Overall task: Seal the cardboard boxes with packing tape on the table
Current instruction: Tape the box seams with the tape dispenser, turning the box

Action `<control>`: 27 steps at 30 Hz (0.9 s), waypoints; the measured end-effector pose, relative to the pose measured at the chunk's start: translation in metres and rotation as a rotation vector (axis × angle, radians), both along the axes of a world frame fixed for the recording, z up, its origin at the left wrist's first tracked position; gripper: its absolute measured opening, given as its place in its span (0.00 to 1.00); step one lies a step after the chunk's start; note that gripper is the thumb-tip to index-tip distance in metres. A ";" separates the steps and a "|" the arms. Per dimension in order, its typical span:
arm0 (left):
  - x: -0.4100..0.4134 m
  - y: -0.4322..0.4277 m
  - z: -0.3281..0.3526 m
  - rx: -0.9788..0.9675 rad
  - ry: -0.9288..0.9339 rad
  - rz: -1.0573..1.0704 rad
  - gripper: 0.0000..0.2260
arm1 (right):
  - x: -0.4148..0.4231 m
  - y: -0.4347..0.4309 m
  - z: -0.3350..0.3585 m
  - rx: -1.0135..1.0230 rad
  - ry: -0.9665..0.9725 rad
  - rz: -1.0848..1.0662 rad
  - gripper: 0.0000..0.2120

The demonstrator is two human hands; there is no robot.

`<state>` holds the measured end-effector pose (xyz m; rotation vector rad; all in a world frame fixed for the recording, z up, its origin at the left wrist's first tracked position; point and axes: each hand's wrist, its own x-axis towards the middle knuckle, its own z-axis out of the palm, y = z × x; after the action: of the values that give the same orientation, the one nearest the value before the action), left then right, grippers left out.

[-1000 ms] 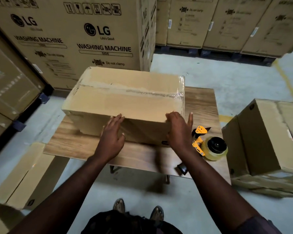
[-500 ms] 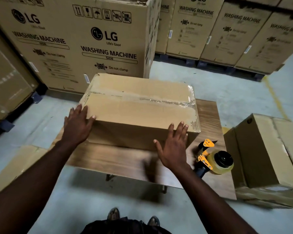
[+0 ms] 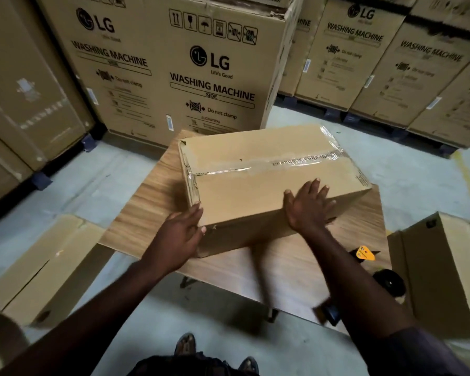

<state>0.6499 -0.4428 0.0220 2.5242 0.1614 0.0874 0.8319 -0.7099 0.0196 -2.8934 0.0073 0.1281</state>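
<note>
Your brown wood-grain counter (image 3: 152, 213) carries a brown cardboard box (image 3: 255, 169), clear tape along its top seam, set askew. A yellow-and-black tape dispenser (image 3: 385, 280) lies near the right edge, apart from it.

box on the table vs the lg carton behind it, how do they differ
The box is plain, with clear tape along its top seam; the LG carton carries a printed logo, text and handling symbols. The box is far smaller and sits on the table; the LG carton stands behind it. Both are brown cardboard.
</note>
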 end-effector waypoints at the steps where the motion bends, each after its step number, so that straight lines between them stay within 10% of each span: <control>1: 0.002 0.007 0.001 -0.008 -0.015 -0.021 0.25 | -0.016 0.023 0.000 0.010 0.004 0.055 0.37; 11: 0.069 0.060 -0.005 0.068 0.061 -0.202 0.27 | -0.132 0.177 -0.006 -0.010 -0.022 0.483 0.34; 27: 0.067 0.000 -0.009 0.259 -0.136 -0.244 0.22 | -0.075 -0.010 -0.010 0.396 -0.159 0.601 0.30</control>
<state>0.7173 -0.4427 0.0130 2.7620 -0.2267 0.1919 0.7574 -0.7202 0.0096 -2.4112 -0.8172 0.0009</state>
